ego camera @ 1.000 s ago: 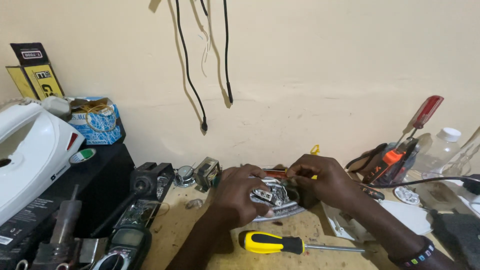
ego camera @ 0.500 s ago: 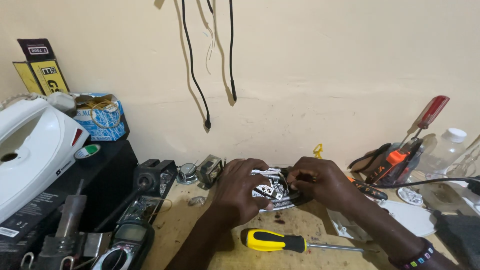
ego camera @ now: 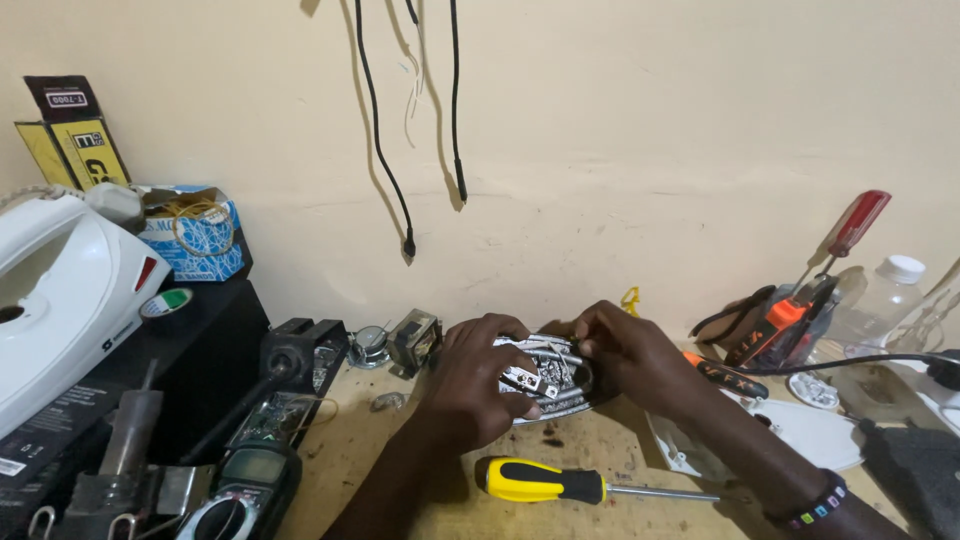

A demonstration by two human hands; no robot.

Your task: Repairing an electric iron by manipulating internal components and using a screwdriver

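A shiny metal iron soleplate (ego camera: pixel 545 378) with exposed heating coil and terminals is gripped on the workbench (ego camera: pixel 600 455), frame centre. It is clasped by the left hand (ego camera: pixel 480 375) at 9 o'clock, fingers curled over it; the right hand (ego camera: pixel 625 355) is pinched on its 3 o'clock edge (grip detail unclear). A yellow-handled screwdriver (ego camera: pixel 545 481) lies at 6 o'clock. A yellow-and-black box (ego camera: pixel 70 135) and blue patterned carton (ego camera: pixel 195 235) sit at 10 o'clock.
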